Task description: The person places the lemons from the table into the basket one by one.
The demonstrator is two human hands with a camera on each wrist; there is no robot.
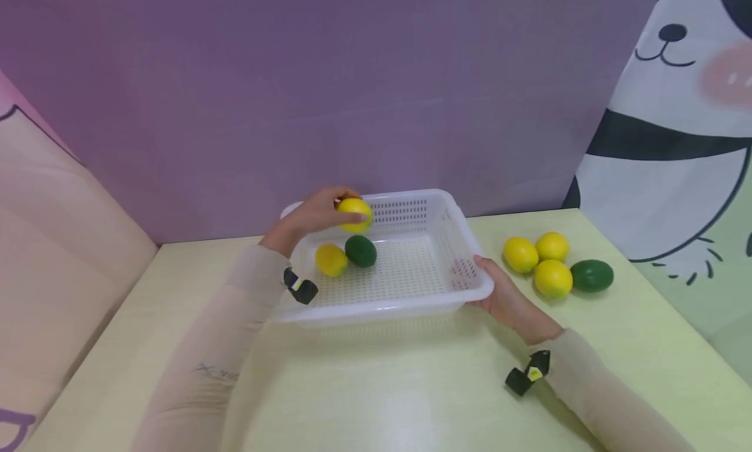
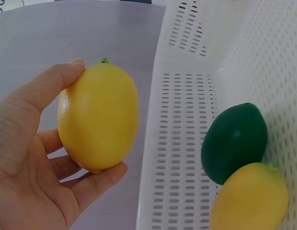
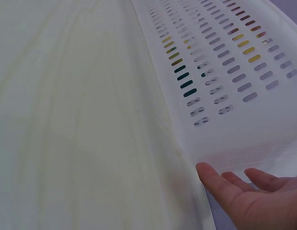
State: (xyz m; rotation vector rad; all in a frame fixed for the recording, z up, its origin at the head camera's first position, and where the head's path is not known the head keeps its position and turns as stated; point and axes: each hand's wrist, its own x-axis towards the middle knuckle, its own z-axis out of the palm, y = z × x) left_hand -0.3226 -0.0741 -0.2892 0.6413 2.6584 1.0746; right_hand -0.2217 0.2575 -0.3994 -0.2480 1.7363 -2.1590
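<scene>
My left hand (image 1: 317,210) grips a yellow lemon (image 2: 101,115) with a small green stem tip, thumb on one side and fingers on the other. In the head view it hovers over the back left part of a white plastic basket (image 1: 382,310). Inside, a dark green oval fruit (image 1: 361,251) lies beside a yellow fruit (image 1: 331,260) with a greenish end. At the basket's right front corner, my right hand (image 1: 502,298) holds the rim, thumb on top. The right wrist view shows its fingers (image 3: 220,184) at the basket's slotted wall.
Right of the basket, several yellow lemons (image 1: 553,279) and another dark green fruit (image 1: 592,275) lie grouped on the pale table (image 1: 376,387). A purple backdrop (image 1: 376,99) rises behind the table, and a panda-print cloth (image 1: 664,197) hangs at the right.
</scene>
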